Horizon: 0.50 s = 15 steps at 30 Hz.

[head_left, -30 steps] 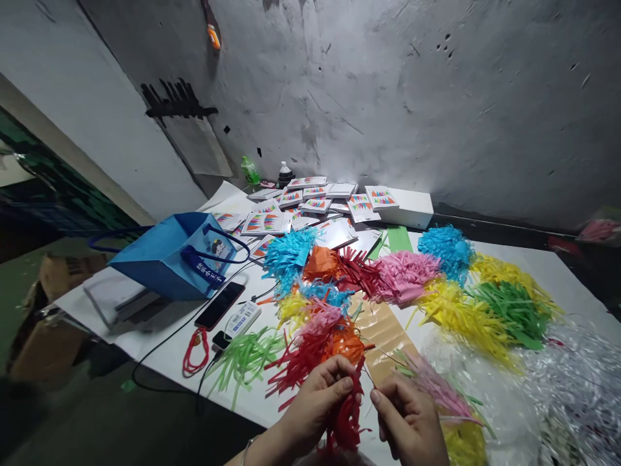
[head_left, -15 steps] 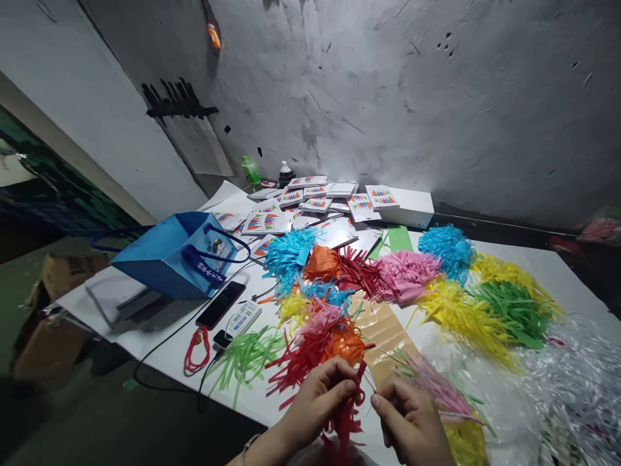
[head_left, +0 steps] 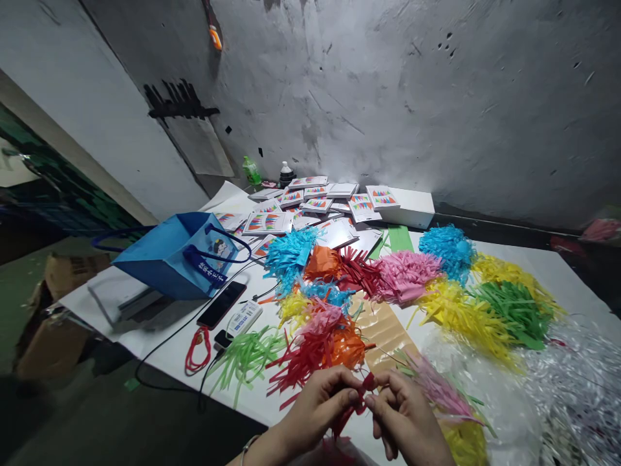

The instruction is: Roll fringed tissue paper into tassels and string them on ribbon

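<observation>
My left hand (head_left: pixel 327 404) is closed round a red paper tassel (head_left: pixel 341 424), whose fringe hangs below the fingers. Fingers pinched, my right hand (head_left: pixel 400 408) meets the folded top of that tassel close beside the left fingertips. Whether a thin strand is also between the right fingers is hidden. Just beyond my hands lies a bunch of red tassels (head_left: pixel 303 359), with an orange tassel bunch (head_left: pixel 347 346) against it. Pale pink and green strips (head_left: pixel 441 385) lie right of my right hand.
Blue, pink, yellow and green tassel bunches (head_left: pixel 412 272) spread across the table. Flat printed packs (head_left: pixel 269 223) are piled by the wall. At left are a blue bag (head_left: pixel 160 259), a phone (head_left: pixel 222 304), a cable and a red cord (head_left: pixel 198 349). Clear plastic (head_left: pixel 572 388) covers the right side.
My right hand has moved left to the tassel's top, closing the gap between my hands. The thin strand seen earlier at its fingertips is now hidden. The table things have not moved.
</observation>
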Motion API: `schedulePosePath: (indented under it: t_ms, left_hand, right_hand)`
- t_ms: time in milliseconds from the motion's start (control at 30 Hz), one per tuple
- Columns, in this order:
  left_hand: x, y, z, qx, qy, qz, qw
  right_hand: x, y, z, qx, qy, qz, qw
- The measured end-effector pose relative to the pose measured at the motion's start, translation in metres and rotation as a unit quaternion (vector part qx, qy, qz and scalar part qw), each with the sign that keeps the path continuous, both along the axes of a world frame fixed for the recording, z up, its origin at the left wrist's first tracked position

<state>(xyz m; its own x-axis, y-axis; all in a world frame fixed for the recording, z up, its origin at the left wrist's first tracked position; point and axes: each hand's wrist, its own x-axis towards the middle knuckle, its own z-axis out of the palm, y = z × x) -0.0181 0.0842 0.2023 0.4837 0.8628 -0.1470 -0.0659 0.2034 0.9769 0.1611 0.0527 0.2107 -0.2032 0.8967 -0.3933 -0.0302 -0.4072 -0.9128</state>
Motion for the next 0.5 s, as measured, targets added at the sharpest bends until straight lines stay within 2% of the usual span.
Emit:
schedulePosePath:
  t_ms: [133, 300, 433, 500]
  left_hand:
    - [-0.002, 0.0, -0.002, -0.011, -0.016, -0.022, 1.0]
    - [-0.004, 0.001, 0.005, 0.077, 0.044, -0.071, 0.994]
    - [-0.004, 0.001, 0.014, 0.172, 0.08, -0.035, 0.981]
    - [-0.001, -0.001, 0.015, 0.182, 0.065, -0.018, 0.981]
  right_hand:
    - [0.002, 0.0, -0.002, -0.02, 0.006, 0.013, 1.0]
    - [-0.001, -0.001, -0.004, -0.023, 0.077, 0.017, 0.997]
    - [-0.002, -0.002, -0.008, 0.003, 0.06, 0.014, 0.998]
    - [-0.006, -0.003, -0.008, 0.023, 0.021, 0.013, 0.999]
